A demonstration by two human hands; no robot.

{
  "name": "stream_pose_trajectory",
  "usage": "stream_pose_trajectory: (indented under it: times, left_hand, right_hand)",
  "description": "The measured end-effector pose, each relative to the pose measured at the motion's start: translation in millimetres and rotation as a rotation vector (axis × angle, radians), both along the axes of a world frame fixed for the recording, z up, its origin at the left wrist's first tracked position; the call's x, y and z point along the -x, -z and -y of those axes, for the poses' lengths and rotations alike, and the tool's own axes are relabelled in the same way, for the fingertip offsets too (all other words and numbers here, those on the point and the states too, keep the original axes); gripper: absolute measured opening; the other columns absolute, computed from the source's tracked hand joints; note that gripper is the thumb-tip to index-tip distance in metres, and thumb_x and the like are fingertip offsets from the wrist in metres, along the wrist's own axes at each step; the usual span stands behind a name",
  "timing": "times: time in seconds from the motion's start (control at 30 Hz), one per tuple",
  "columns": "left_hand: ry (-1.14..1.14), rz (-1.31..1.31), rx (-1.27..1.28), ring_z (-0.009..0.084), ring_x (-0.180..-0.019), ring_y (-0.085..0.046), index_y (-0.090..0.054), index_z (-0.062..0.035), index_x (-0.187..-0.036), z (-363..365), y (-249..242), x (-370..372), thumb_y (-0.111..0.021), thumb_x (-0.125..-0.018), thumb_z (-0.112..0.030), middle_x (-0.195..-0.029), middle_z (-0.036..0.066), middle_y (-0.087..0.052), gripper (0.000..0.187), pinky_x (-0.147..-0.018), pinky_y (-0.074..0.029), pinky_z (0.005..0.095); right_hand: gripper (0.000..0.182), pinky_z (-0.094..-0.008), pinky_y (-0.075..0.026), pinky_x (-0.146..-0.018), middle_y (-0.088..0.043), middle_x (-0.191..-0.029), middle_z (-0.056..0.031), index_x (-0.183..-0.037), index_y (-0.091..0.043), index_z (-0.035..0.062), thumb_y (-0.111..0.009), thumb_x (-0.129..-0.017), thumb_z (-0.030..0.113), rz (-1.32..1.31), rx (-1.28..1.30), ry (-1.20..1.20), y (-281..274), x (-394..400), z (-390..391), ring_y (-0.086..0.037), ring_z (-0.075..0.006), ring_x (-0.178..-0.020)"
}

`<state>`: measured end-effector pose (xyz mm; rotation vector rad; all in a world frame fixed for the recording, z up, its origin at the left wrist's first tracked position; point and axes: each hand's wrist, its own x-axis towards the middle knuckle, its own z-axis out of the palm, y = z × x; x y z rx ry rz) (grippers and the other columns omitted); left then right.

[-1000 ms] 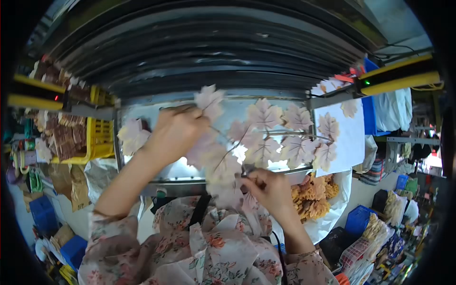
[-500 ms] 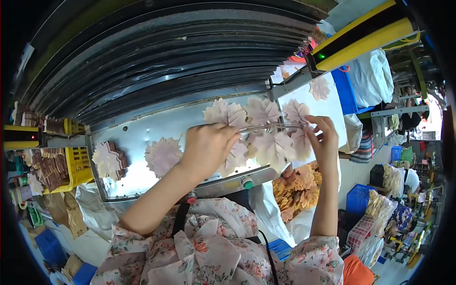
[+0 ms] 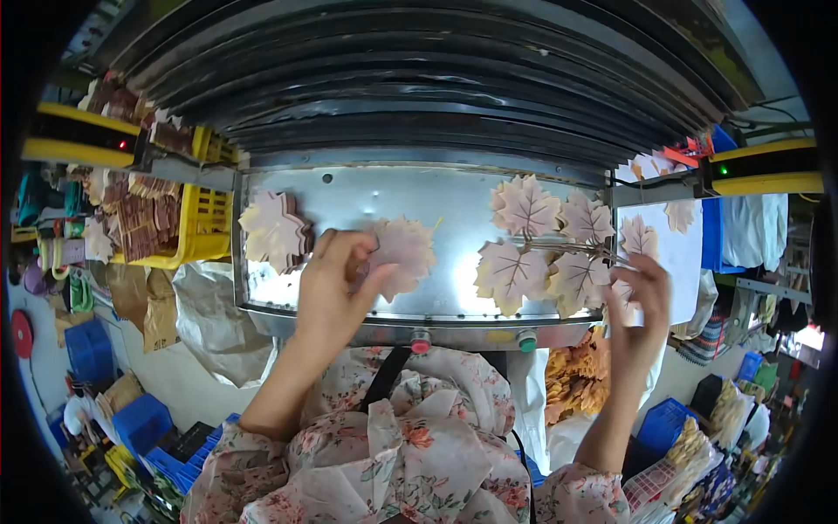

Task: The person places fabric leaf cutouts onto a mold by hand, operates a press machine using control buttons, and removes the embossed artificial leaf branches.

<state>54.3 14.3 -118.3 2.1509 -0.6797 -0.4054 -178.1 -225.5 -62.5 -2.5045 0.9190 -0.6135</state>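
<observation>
My right hand (image 3: 642, 297) pinches the thin stem end of an artificial leaf spray (image 3: 512, 272), whose pale pinkish maple-shaped leaves spread over the right part of the metal plate. My left hand (image 3: 336, 284) is at a pale loose fabric leaf (image 3: 403, 259) near the plate's middle. Its fingers are curled and its thumb stands apart from them, overlapping the leaf's left edge. Farther left lies a stack of similar leaves (image 3: 272, 231).
Dark ribbed bellows (image 3: 419, 96) rise behind the metal plate (image 3: 445, 210). Red (image 3: 421, 341) and green buttons (image 3: 526, 341) sit on its front edge. A yellow crate (image 3: 202, 223) with leaf stacks stands left. Orange leaves (image 3: 576, 380) fill a bag at right front.
My left hand has let go of the spray's stem and moved left to the loose leaf. The spray stays in my right hand. The head view has turned and shifted.
</observation>
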Motion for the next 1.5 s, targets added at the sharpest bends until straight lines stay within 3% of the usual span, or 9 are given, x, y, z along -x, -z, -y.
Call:
stream_pose_trajectory:
  times: [0.1,0.27,0.4,0.5,0.63,0.8,0.9,1.33,1.5]
  left_hand:
    - [0.053,0.262,-0.010,0.0288,-0.068,-0.063,-0.063,-0.0014,-0.088,14,20,-2,-0.078,-0.079,-0.006,-0.082,0.011,-0.058,0.018,-0.058,-0.050,0.0386]
    - [0.088,0.165,-0.063,0.0305,-0.068,-0.063,-0.061,-0.0006,-0.084,8,21,-13,-0.077,-0.079,-0.004,-0.084,0.011,-0.058,0.017,-0.060,-0.050,0.0396]
    - [0.111,0.171,-0.022,0.0305,-0.068,-0.062,-0.062,-0.0011,-0.085,3,-5,-14,-0.078,-0.078,-0.006,-0.085,0.011,-0.059,0.018,-0.060,-0.050,0.0402]
    - [0.176,-0.075,0.053,0.0290,-0.067,-0.063,-0.063,-0.0018,-0.084,5,-19,-16,-0.078,-0.077,-0.006,-0.085,0.011,-0.059,0.017,-0.060,-0.050,0.0393]
    - [0.061,0.193,0.115,0.0264,-0.066,-0.063,-0.064,-0.0023,-0.084,9,-2,-10,-0.079,-0.076,-0.005,-0.085,0.011,-0.059,0.017,-0.060,-0.050,0.0382]
    - [0.041,0.170,0.026,0.0259,-0.067,-0.063,-0.065,-0.0026,-0.086,18,32,-10,-0.080,-0.075,-0.006,-0.085,0.011,-0.059,0.019,-0.061,-0.051,0.0380]
    - [0.019,0.076,0.060,0.0274,-0.069,-0.063,-0.065,-0.0029,-0.086,17,32,-10,-0.080,-0.073,-0.005,-0.086,0.011,-0.059,0.020,-0.062,-0.051,0.0378]
    - [0.072,0.217,0.123,0.0291,-0.063,-0.064,-0.068,-0.0015,-0.099,19,22,-26,-0.076,-0.077,-0.002,-0.081,0.013,-0.064,0.023,-0.058,-0.050,0.0360]
    - [0.026,0.017,0.046,0.0262,-0.056,-0.063,-0.068,-0.0010,-0.096,21,13,-29,-0.074,-0.081,-0.004,-0.071,0.012,-0.065,0.016,-0.054,-0.049,0.0348]
  right_hand:
    - [0.024,-0.0342,-0.052,-0.078,-0.064,-0.117,-0.0095,-0.099,-0.071,0.0019,-0.077,-0.077,0.005,0.026,-0.153,-0.274,12,-47,-32,-0.064,-0.0224,-0.095]
    - [0.024,-0.0331,-0.053,-0.076,-0.067,-0.110,-0.0086,-0.099,-0.071,0.0009,-0.079,-0.078,0.010,0.041,-0.194,-0.448,37,-92,-58,-0.066,-0.0234,-0.090]
    - [0.021,-0.0305,-0.053,-0.072,-0.068,-0.103,-0.0073,-0.099,-0.071,-0.0001,-0.078,-0.081,0.008,0.035,-0.469,-0.379,44,-122,-65,-0.066,-0.0180,-0.086]
    - [0.019,-0.0280,-0.051,-0.067,-0.068,-0.098,-0.0052,-0.098,-0.071,-0.0010,-0.078,-0.084,0.009,0.122,-0.940,-0.488,64,-144,-59,-0.063,-0.0108,-0.081]
    - [0.017,-0.0252,-0.048,-0.064,-0.067,-0.095,-0.0033,-0.098,-0.071,-0.0016,-0.077,-0.086,0.009,-0.016,-0.943,-0.418,45,-111,-55,-0.059,-0.0071,-0.078]
    - [0.013,-0.0232,-0.045,-0.065,-0.066,-0.095,-0.0010,-0.098,-0.072,0.0003,-0.074,-0.087,0.008,-0.118,-0.946,-0.227,42,-81,-46,-0.057,-0.0073,-0.079]
    - [0.012,-0.0221,-0.044,-0.068,-0.066,-0.100,-0.0006,-0.099,-0.072,0.0021,-0.072,-0.089,0.007,-0.082,-0.786,-0.428,41,-92,-43,-0.057,-0.0070,-0.085]
    - [0.016,-0.0224,-0.047,-0.073,-0.065,-0.108,-0.0030,-0.104,-0.068,0.0030,-0.069,-0.088,0.003,0.026,-0.877,-0.429,82,-140,-47,-0.059,-0.0091,-0.091]
    - [0.013,-0.0230,-0.050,-0.078,-0.062,-0.112,-0.0031,-0.101,-0.064,0.0022,-0.067,-0.088,-0.001,0.236,-0.852,-0.465,86,-165,-53,-0.060,-0.0080,-0.092]
